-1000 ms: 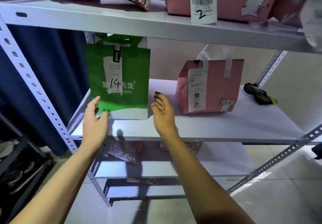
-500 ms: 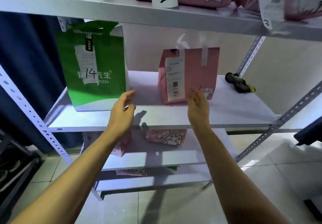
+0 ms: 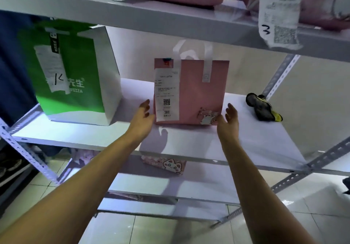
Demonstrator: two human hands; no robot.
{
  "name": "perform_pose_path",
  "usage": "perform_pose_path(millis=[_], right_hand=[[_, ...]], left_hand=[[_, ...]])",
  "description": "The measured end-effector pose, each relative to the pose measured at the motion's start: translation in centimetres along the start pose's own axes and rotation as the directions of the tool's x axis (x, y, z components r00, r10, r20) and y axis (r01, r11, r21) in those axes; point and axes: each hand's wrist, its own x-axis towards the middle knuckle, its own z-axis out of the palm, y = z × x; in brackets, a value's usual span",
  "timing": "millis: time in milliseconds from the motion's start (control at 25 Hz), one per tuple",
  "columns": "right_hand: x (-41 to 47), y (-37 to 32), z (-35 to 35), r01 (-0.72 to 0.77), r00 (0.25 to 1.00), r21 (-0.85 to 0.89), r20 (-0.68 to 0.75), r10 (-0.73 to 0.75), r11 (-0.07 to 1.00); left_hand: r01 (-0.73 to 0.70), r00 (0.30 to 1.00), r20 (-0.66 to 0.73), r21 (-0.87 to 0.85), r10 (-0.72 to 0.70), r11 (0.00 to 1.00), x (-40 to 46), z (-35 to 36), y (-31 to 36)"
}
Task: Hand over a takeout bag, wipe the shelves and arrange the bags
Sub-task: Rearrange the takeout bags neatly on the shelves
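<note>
A pink takeout bag with white handles and a receipt on its front stands upright in the middle of the white metal shelf. My left hand is open at the bag's lower left corner, fingertips at or almost at its side. My right hand is open at the lower right corner, thumb close to the bag's cat sticker. A green and white pizza bag marked 14 stands at the shelf's left end, apart from both hands.
A black and yellow cloth lies at the shelf's right rear. The upper shelf holds pink bags with receipts marked 2 and 3. A pink cat-print bag sits on the lower shelf. Slotted uprights frame both sides.
Both hands have left the green bag and moved right, now flanking the pink bag's base. The view has shifted right with them.
</note>
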Motion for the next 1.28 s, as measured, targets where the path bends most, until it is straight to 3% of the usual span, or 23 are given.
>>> perform_pose_path(millis=[200, 760, 1040, 1280], right_hand=[[0.7, 0.4, -0.8, 0.035, 0.992, 0.072, 0.118, -0.044, 0.997], [-2.3, 3.6, -12.2, 0.108, 0.981, 0.114, -0.176, -0.087, 0.988], [-3.3, 4.0, -14.5, 0.060, 0.990, 0.041, -0.130, -0.054, 0.997], [-5.9, 3.9, -14.3, 0.101, 0.972, -0.010, -0.212, -0.101, 0.995]], left_hand=[[-0.007, 1.000, -0.011, -0.028, 0.007, 1.000, 0.2, 2.7, -0.7], [-0.069, 0.986, 0.150, -0.039, 0.074, 0.997, -6.3, 12.2, 1.3], [-0.082, 0.984, 0.159, 0.008, 0.080, 0.997, -8.8, 12.9, 2.0], [-0.144, 0.984, 0.127, 0.160, 0.124, 0.977, -10.5, 11.0, 1.8]])
